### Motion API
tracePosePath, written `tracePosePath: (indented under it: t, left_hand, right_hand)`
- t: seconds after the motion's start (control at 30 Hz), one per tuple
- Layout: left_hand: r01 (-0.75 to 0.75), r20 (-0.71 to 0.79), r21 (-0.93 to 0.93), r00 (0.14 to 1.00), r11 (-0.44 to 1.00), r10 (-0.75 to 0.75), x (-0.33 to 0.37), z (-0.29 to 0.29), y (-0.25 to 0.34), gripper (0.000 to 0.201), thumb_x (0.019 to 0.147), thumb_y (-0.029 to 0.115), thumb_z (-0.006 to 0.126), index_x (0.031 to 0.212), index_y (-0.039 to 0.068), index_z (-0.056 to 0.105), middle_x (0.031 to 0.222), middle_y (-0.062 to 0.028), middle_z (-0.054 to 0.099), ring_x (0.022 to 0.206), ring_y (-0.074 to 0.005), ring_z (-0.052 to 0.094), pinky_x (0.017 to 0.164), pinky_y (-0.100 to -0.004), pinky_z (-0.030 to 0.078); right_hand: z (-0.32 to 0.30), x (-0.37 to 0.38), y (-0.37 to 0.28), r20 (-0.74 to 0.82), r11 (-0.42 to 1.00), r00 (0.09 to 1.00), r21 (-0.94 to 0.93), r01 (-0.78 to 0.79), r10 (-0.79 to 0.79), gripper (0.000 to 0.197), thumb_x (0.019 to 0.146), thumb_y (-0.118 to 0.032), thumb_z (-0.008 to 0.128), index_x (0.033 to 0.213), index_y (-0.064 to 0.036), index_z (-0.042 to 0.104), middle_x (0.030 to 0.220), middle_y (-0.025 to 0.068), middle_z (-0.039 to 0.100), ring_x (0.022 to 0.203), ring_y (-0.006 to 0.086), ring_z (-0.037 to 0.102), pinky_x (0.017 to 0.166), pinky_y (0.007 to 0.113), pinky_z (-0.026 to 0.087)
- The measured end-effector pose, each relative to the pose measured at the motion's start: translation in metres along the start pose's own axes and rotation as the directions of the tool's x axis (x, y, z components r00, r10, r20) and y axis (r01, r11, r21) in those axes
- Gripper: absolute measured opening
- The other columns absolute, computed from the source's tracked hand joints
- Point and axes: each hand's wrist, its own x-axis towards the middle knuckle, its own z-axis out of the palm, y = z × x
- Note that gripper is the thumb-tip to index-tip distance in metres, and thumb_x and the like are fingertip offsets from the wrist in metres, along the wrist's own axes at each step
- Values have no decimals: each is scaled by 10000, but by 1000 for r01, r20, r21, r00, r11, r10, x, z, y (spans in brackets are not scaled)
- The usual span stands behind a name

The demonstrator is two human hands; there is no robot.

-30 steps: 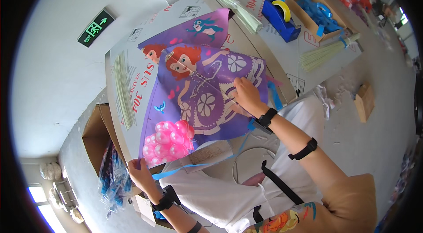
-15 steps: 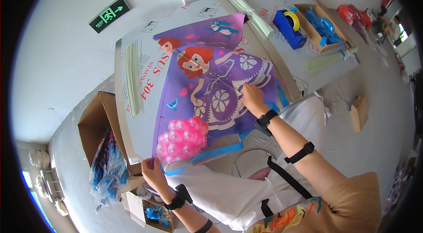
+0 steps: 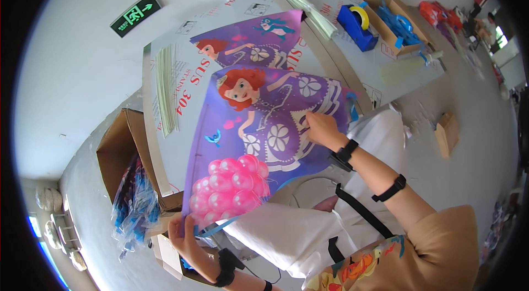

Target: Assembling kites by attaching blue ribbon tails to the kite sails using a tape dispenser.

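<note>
We see a purple printed sheet [image 3: 275, 120], bearing a red-haired figure and pink balloons, spread over the near edge of a grey panel-topped bench [image 3: 228, 18] and reaching above our lap in white trousers [image 3: 286, 236]. Our left hand [image 3: 190, 244] pinches its near-left corner between closed fingers. Our right hand [image 3: 325, 130] rests on its right half, fingers curled narrow; we cannot tell whether they grip the material. A flat blue ribbon [image 3: 226, 226] runs along the near edge, beside our left hand.

Beyond, a second purple sheet [image 3: 270, 51] lies on the bench, its near part overlapped by ours. A bundle of thin pale sticks [image 3: 164, 93] lies to the left. At far right, a blue tape dispenser [image 3: 357, 28] with a yellow roll stands beside an open cardboard box [image 3: 409, 49] of blue ribbon.
</note>
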Motion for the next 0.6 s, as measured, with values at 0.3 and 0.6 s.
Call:
tracePosePath:
  t: [0.3, 0.6]
  left_hand:
    - [-13, -75, -29, 997, 999, 11, -43, -35, 42, 227, 894, 193, 645, 1016, 12, 583, 954, -44, 520, 886, -106, 520, 679, -232, 426]
    - [10, -132, -44, 991, 999, -16, -46, -66, 32, 211, 885, 186, 673, 1009, 34, 594, 888, -13, 514, 792, -75, 503, 616, -186, 383]
  right_hand:
    - [27, -118, 73, 36, 717, 892, 581, -385, 450, 479, 782, -366, 785, 1036, -12, 585, 1051, 135, 621, 999, 257, 596, 799, 371, 476]
    - [63, -135, 4, 720, -67, 694, 692, -719, -15, 473, 781, -290, 816, 1166, -79, 640, 1102, -4, 671, 964, 107, 588, 835, 276, 429]
